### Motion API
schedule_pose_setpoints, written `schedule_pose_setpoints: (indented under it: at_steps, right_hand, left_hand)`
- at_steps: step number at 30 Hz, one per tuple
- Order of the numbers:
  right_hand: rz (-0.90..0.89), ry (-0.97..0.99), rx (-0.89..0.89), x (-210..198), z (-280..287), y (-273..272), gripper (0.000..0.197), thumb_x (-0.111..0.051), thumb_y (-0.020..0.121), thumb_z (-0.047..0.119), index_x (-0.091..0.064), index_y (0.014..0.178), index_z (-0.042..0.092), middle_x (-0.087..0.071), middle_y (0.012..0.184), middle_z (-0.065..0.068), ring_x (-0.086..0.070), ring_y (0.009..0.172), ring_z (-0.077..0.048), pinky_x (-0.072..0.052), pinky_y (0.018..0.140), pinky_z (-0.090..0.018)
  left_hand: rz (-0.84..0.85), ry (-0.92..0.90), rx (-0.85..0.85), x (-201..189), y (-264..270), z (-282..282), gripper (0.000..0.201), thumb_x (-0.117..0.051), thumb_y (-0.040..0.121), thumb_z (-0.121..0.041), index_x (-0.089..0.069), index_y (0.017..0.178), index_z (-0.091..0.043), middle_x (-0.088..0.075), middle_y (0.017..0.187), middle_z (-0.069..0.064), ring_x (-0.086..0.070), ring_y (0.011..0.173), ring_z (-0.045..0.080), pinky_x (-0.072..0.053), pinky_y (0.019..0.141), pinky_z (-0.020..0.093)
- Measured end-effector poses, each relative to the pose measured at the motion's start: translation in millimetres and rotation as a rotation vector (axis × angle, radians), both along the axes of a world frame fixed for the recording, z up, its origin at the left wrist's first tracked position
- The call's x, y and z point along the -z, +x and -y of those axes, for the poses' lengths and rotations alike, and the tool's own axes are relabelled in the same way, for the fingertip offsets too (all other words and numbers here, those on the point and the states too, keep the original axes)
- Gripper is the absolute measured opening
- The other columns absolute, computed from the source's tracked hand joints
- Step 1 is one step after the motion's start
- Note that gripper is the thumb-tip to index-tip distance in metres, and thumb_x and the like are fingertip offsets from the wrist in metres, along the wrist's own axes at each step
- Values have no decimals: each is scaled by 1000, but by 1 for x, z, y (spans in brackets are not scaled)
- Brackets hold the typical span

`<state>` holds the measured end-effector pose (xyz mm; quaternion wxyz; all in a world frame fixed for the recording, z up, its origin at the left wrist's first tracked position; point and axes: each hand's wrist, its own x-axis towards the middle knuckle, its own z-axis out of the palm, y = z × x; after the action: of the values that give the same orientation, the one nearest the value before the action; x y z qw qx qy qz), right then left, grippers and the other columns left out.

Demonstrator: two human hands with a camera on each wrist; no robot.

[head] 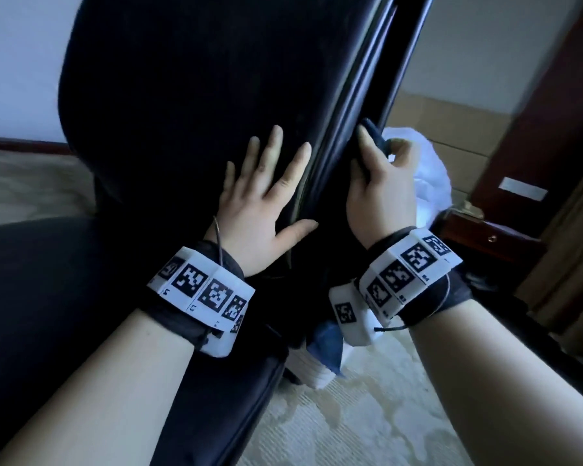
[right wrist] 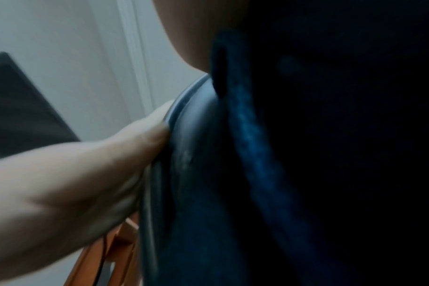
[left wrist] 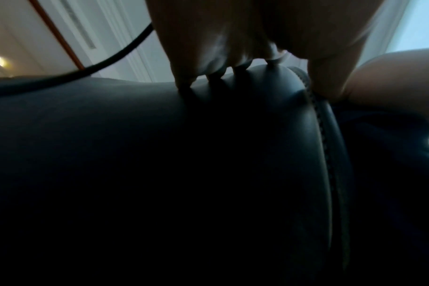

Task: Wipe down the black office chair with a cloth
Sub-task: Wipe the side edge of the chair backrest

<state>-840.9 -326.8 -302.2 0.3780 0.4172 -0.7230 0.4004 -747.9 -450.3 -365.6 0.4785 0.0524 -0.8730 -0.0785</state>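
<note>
The black leather office chair (head: 189, 95) fills the head view, its backrest upright and its seat low on the left. My left hand (head: 266, 196) lies flat on the front of the backrest with fingers spread; the left wrist view shows its fingertips (left wrist: 184, 83) pressing the leather (left wrist: 159, 174). My right hand (head: 377, 183) grips a dark blue cloth (head: 372, 136) against the backrest's right edge, thumb along the piping. In the right wrist view the cloth (right wrist: 252, 154) lies over that edge beside my left thumb (right wrist: 125, 147).
A white plastic bag (head: 424, 169) sits behind the chair on the right. A dark wood cabinet (head: 535, 146) stands at far right. Pale patterned carpet (head: 367, 415) covers the floor. A folded blue and white item (head: 323, 354) lies under the chair's edge.
</note>
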Motion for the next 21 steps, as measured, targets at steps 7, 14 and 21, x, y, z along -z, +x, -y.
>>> schedule_pose_setpoints:
  at_steps: [7,14,21]
  right_hand:
    - [65,72,-130,42,2,-14,42,-48,92,14,-48,133,26,-38,121,-12,-45,92,-10,-31,72,-12]
    - [77,63,-180,67,-3,-26,40,-48,94,14,-49,133,25,-39,120,-12,-32,77,2,-37,69,-21]
    - [-4,-108,-132,68,19,-28,41,-46,88,17,-56,127,25,-43,115,-13,-35,76,-2,-39,66,-22]
  left_hand:
    - [103,-52,-139,3,7,4,76,-32,81,-60,3,143,-37,11,157,7,1,144,33,-9,111,54]
    - [164,-30,-150,-1,2,6,79,-36,84,-54,11,145,-36,22,155,1,13,144,26,-1,113,48]
    - [115,31,-28,4,-2,8,79,-37,83,-54,9,145,-38,23,154,-2,16,143,24,4,111,45]
